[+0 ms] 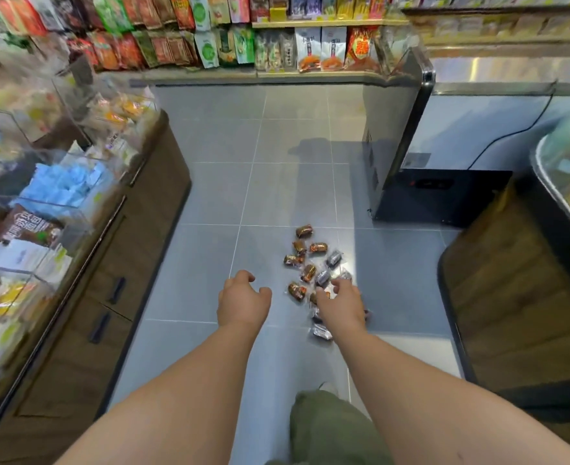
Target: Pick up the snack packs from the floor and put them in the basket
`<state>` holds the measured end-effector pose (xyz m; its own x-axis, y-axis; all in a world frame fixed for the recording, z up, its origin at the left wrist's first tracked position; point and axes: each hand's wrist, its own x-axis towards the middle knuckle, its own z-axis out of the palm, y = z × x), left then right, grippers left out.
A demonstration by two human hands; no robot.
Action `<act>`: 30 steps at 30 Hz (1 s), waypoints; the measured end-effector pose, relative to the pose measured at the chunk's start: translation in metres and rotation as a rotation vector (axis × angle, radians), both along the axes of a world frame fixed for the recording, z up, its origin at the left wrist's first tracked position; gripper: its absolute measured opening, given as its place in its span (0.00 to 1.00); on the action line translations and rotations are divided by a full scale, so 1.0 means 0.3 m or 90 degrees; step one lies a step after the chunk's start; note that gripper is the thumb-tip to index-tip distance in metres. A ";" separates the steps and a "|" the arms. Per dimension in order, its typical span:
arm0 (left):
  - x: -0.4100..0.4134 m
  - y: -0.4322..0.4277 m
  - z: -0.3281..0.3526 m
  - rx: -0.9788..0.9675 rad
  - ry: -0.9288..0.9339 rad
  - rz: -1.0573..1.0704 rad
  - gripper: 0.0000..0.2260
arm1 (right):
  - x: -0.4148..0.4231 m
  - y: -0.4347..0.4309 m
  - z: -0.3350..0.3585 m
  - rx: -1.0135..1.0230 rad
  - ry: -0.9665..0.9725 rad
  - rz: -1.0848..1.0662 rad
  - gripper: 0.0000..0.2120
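Note:
Several small snack packs, some brown-orange and some silver-purple, lie scattered on the grey tiled floor. My right hand hovers over the near part of the pile with fingers spread, and it covers a few packs. One silver pack shows beside my right wrist. My left hand hangs to the left of the pile, fingers curled loosely and holding nothing. No basket is in view.
A wooden counter with clear bins of snacks lines the left side. A metal freezer cabinet and a dark wooden stand close off the right. Shelves of snack bags stand at the far end. My green trouser leg is below.

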<state>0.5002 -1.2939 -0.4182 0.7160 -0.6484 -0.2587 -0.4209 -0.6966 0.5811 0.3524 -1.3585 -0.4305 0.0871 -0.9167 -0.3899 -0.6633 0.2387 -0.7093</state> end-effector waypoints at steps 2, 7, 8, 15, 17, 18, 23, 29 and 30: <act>0.053 -0.131 0.021 -0.010 0.002 0.014 0.16 | 0.060 -0.139 0.022 -0.004 0.002 0.006 0.18; 0.157 -0.383 0.049 -0.017 0.010 0.039 0.16 | 0.199 -0.413 0.055 -0.011 -0.008 0.042 0.19; 0.178 -0.421 0.047 -0.016 0.013 0.039 0.16 | 0.221 -0.454 0.055 -0.008 -0.004 0.043 0.18; 0.454 -0.713 -0.021 0.004 0.025 0.008 0.16 | 0.433 -0.715 -0.007 0.011 0.027 0.001 0.21; 0.565 -0.815 -0.045 0.005 0.026 -0.018 0.17 | 0.527 -0.794 -0.028 0.013 0.034 -0.029 0.21; 0.622 -0.866 -0.055 0.008 0.027 -0.033 0.17 | 0.579 -0.830 -0.032 0.018 0.037 -0.045 0.21; 0.923 -1.117 -0.066 0.034 0.011 -0.126 0.16 | 0.845 -1.001 -0.038 0.031 0.051 -0.136 0.20; 1.131 -1.423 -0.056 0.059 -0.006 -0.238 0.17 | 1.049 -1.187 -0.036 0.041 0.044 -0.244 0.19; 1.132 -1.465 -0.063 0.058 0.002 -0.260 0.17 | 1.066 -1.212 -0.043 0.042 0.042 -0.260 0.19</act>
